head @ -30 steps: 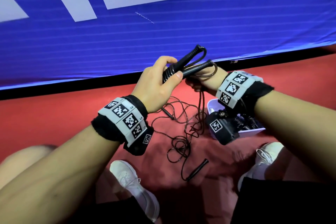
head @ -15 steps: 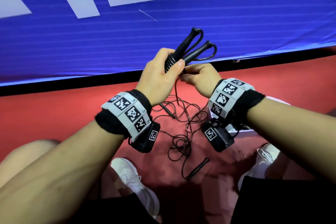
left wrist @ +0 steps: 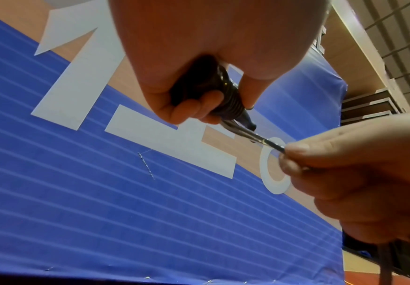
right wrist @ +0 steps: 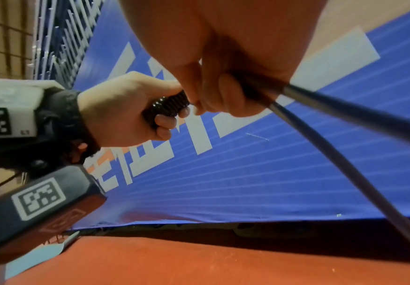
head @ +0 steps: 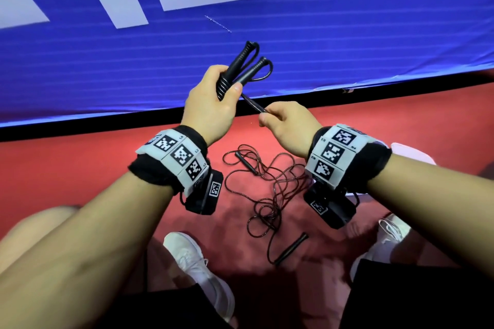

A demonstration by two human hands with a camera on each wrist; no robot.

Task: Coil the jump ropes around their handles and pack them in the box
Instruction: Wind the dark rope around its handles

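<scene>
My left hand (head: 227, 85) grips two black jump rope handles (head: 242, 67) held side by side, tips pointing up and away. Several turns of rope (head: 223, 85) are coiled round their lower end. My right hand (head: 266, 115) pinches the rope (head: 252, 103) just right of and below the coils, and the short stretch between is taut. In the left wrist view the left hand (left wrist: 206, 108) curls round the coiled handles (left wrist: 228, 96) and the right hand (left wrist: 289, 158) pinches the rope (left wrist: 260, 137). The pale box (head: 411, 152) is mostly hidden behind my right wrist.
A second jump rope (head: 270, 189) lies tangled on the red floor between my feet, one handle (head: 247, 163) near the top and another (head: 291, 248) nearer me. A blue banner (head: 347, 43) stands close ahead. White shoes (head: 197, 270) flank the rope.
My left hand has raised the handles and tilted them more upright. My right hand came from behind them to the lower right, drawing the rope taut. More of the box is hidden.
</scene>
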